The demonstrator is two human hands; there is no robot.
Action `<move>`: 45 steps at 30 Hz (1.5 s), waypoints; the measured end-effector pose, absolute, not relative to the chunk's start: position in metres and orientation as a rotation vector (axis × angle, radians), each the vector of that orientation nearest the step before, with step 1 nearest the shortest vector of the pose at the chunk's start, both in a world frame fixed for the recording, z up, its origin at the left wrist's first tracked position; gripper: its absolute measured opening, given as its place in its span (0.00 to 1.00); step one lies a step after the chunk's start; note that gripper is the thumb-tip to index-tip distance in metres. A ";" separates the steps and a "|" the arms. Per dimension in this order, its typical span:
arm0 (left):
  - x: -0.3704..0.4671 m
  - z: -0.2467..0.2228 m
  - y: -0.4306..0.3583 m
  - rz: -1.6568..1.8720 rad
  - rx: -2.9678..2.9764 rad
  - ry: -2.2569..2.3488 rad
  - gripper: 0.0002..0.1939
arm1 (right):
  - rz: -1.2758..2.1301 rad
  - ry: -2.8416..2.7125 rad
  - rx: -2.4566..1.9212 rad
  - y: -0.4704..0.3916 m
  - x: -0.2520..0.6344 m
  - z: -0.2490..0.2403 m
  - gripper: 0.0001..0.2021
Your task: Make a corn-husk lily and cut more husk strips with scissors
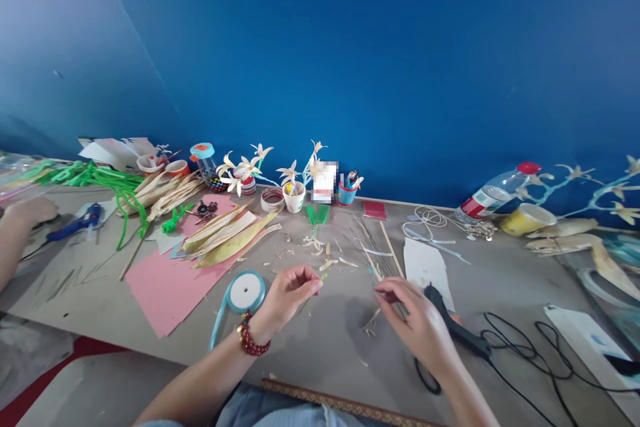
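Note:
My left hand, with a beaded bracelet at the wrist, pinches a small pale yellow-green piece between thumb and fingertips. What seems to be a thin stem hangs below that hand. Thumb and fingers come together on my right hand as well, but what they hold, if anything, is too small to make out. Thin wires lie just beyond it. Beside my left wrist rests a roll of light blue ribbon. Between and beyond the hands, pale husk scraps are scattered on the table.
Right of my right hand lies a black glue gun with a looping cord. Corn husks sit on pink paper. Husk flowers, cups and a plastic bottle line the blue wall. Another person's hand is at far left.

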State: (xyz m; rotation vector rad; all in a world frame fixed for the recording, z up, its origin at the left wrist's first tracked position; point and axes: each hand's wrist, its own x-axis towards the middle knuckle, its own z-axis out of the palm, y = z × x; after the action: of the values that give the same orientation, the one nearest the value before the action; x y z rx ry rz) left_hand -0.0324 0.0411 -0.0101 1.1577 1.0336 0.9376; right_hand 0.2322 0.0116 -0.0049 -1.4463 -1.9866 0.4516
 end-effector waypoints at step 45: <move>-0.039 -0.038 0.072 1.338 1.094 1.059 0.12 | 0.336 -2.167 -1.598 0.132 0.189 -0.023 0.10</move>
State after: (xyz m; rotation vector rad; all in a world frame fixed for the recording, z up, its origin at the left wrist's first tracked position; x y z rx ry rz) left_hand -0.0394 0.0723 -0.0377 1.0935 1.0595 1.3380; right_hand 0.1887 0.1324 -0.0234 -1.5980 -2.1672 0.3356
